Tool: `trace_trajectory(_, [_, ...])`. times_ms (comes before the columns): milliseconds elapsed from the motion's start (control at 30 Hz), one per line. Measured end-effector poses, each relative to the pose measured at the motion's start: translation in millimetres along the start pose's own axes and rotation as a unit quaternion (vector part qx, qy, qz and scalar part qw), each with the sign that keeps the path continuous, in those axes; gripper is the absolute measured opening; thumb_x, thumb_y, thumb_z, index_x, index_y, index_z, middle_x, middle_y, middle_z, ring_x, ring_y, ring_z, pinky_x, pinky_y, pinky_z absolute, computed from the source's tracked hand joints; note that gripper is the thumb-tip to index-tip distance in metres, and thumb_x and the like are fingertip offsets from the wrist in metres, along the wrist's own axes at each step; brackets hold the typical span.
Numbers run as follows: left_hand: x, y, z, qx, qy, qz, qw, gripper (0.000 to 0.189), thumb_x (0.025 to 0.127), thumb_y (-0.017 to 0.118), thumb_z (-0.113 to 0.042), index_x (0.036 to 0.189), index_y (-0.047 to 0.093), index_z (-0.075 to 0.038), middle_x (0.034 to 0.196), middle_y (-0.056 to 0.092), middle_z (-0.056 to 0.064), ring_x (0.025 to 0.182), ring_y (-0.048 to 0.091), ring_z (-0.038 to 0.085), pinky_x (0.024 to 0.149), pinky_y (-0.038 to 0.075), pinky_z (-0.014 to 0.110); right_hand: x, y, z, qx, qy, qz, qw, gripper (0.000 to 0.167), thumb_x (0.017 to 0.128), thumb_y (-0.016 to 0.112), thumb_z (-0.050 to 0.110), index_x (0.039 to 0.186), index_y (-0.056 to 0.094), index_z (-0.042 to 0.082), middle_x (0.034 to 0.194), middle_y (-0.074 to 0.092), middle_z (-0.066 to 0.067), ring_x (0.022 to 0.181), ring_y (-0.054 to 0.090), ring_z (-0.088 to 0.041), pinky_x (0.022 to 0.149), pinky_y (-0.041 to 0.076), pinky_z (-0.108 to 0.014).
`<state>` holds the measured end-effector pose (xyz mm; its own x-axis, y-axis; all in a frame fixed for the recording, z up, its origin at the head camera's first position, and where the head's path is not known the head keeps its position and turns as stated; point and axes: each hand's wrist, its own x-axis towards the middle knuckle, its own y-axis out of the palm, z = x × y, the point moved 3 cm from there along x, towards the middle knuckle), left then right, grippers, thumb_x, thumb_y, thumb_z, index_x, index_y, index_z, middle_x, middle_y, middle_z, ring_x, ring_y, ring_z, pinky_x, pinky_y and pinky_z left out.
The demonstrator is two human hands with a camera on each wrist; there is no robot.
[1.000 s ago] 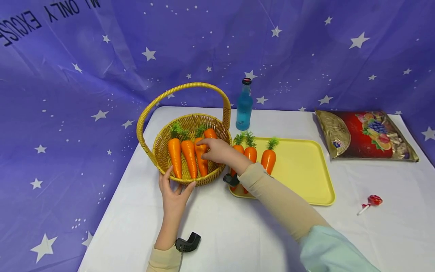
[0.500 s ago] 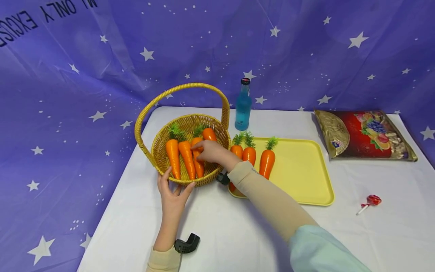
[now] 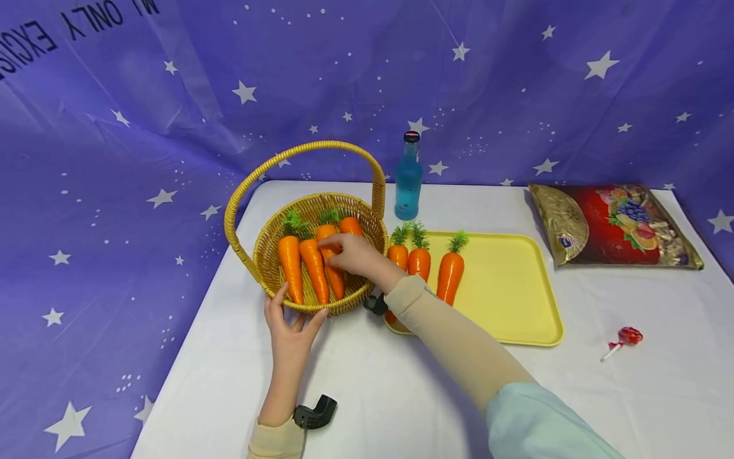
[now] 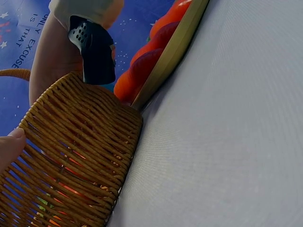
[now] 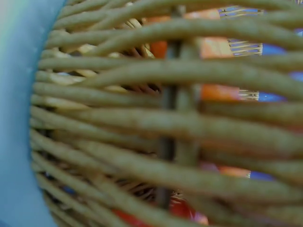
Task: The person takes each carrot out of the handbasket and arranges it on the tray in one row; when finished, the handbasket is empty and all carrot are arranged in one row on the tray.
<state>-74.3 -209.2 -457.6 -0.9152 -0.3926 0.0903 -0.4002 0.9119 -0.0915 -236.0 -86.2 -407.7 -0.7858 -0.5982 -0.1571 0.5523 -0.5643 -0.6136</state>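
Several orange carrots with green tops lie side by side in a yellow wicker basket (image 3: 346,307). My left hand (image 3: 290,341) holds the basket's front rim, fingers at the edge. In the left wrist view its thumb (image 4: 11,145) lies against the woven wall (image 4: 80,151). Reaching inside, my right hand (image 3: 360,256) pinches the third carrot (image 3: 336,284) from the left between thumb and fingers. Behind that hand, a fourth carrot (image 3: 350,225) is partly hidden. The right wrist view is filled by close wickerwork (image 5: 199,123), with orange showing through its gaps.
Right of the basket is a yellow tray (image 3: 516,299) holding three carrots (image 3: 450,275), partly covered by the right forearm. A blue bottle (image 3: 408,182) stands behind. Farther right lie a red and gold candy bag (image 3: 616,226) and a red lollipop (image 3: 629,336). The basket handle (image 3: 312,146) arches overhead.
My right hand has shifted slightly left inside the basket, and the top of the third carrot has moved left toward its neighbour. My left hand stays at the rim.
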Motion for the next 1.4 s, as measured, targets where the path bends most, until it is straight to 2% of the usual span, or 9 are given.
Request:
trace_trajectory(133, [0.0, 0.2, -1.3, 0.001, 0.003, 0.001, 1.0, 0.082, 0.082, 0.078, -0.009, 0.149, 0.029, -0.013, 0.157, -0.014, 0.01, 0.143, 0.006, 0.029, 0.103, 0.035, 0.054, -2.9, -3, 1, 0.01, -0.03, -0.033, 0.9989, 0.041, 0.092, 0.066, 0.02, 0.133, 0.06, 0.023, 0.132, 0.057, -0.005, 0.091, 0.057, -0.02, 0.071, 0.047, -0.029])
trace_trajectory(300, [-0.6, 0.4, -3.2, -0.001, 0.006, 0.003, 1.0, 0.083, 0.082, 0.077, -0.005, 0.149, 0.028, -0.012, 0.157, -0.016, 0.011, 0.143, 0.005, 0.031, 0.103, 0.035, 0.056, -5.5, -6, 2, 0.036, -0.075, -0.071, 0.9939, 0.039, 0.091, 0.069, 0.02, 0.13, 0.063, 0.021, 0.129, 0.059, -0.004, 0.108, 0.057, -0.02, 0.086, 0.049, -0.032])
trace_trajectory(400, [-1.1, 0.0, -3.7, -0.001, 0.008, 0.003, 1.0, 0.085, 0.081, 0.077, -0.003, 0.149, 0.027, -0.012, 0.156, -0.016, 0.012, 0.143, 0.006, 0.032, 0.102, 0.035, 0.057, -6.5, -8, 3, 0.059, -0.099, -0.087, 0.9895, 0.039, 0.091, 0.069, 0.019, 0.13, 0.063, 0.02, 0.127, 0.059, -0.005, 0.111, 0.057, -0.022, 0.09, 0.049, -0.031])
trace_trajectory(567, [-0.2, -1.0, -1.9, -0.005, 0.006, 0.003, 1.0, 0.083, 0.082, 0.077, -0.005, 0.149, 0.028, -0.012, 0.156, -0.016, 0.011, 0.143, 0.005, 0.031, 0.103, 0.035, 0.055, -8.8, -10, 2, 0.108, -0.112, -0.104, 0.9824, 0.04, 0.091, 0.069, 0.02, 0.13, 0.062, 0.023, 0.128, 0.058, -0.003, 0.103, 0.062, -0.02, 0.08, 0.053, -0.028])
trace_trajectory(667, [0.4, -1.1, -0.6, -0.006, 0.005, 0.003, 1.0, 0.083, 0.082, 0.077, -0.007, 0.149, 0.028, -0.012, 0.156, -0.016, 0.011, 0.143, 0.006, 0.031, 0.104, 0.035, 0.054, -11.4, -11, 0, 0.163, -0.119, -0.104, 0.9739, 0.04, 0.092, 0.068, 0.02, 0.131, 0.062, 0.023, 0.131, 0.055, -0.001, 0.098, 0.063, -0.019, 0.075, 0.055, -0.031])
trace_trajectory(867, [0.0, -1.1, -1.1, -0.003, 0.005, 0.004, 1.0, 0.085, 0.081, 0.079, -0.01, 0.149, 0.028, -0.012, 0.156, -0.015, 0.011, 0.143, 0.008, 0.028, 0.103, 0.037, 0.051, -23.3, -17, -2, 0.235, -0.163, -0.114, 0.9514, 0.041, 0.091, 0.069, 0.019, 0.131, 0.062, 0.019, 0.132, 0.055, 0.002, 0.105, 0.061, -0.02, 0.083, 0.054, -0.034])
trace_trajectory(1067, [0.9, 0.4, -2.7, 0.002, 0.009, 0.004, 0.9999, 0.083, 0.082, 0.078, -0.011, 0.149, 0.028, -0.012, 0.156, -0.016, 0.011, 0.143, 0.006, 0.031, 0.103, 0.036, 0.054, -53.4, -32, -4, 0.263, -0.18, -0.12, 0.9402, 0.041, 0.091, 0.069, 0.015, 0.131, 0.062, 0.015, 0.135, 0.052, 0.001, 0.111, 0.058, -0.022, 0.086, 0.053, -0.035])
trace_trajectory(1300, [0.8, 0.3, -3.1, -0.001, 0.0, 0.003, 1.0, 0.084, 0.082, 0.078, -0.008, 0.149, 0.028, -0.015, 0.157, -0.017, 0.011, 0.143, 0.003, 0.031, 0.103, 0.035, 0.055, -113.0, -55, -19, 0.273, -0.157, -0.139, 0.939, 0.041, 0.089, 0.07, 0.009, 0.129, 0.062, 0.007, 0.141, 0.044, -0.006, 0.111, 0.058, -0.025, 0.087, 0.052, -0.033])
trace_trajectory(1400, [0.5, -0.1, -1.8, -0.002, -0.001, 0.004, 1.0, 0.086, 0.081, 0.077, -0.005, 0.15, 0.027, -0.015, 0.157, -0.017, 0.011, 0.143, 0.004, 0.03, 0.103, 0.035, 0.056, -137.6, -62, -33, 0.298, -0.143, -0.154, 0.9312, 0.042, 0.088, 0.069, 0.002, 0.129, 0.06, 0.002, 0.137, 0.047, -0.008, 0.109, 0.058, -0.026, 0.087, 0.052, -0.032])
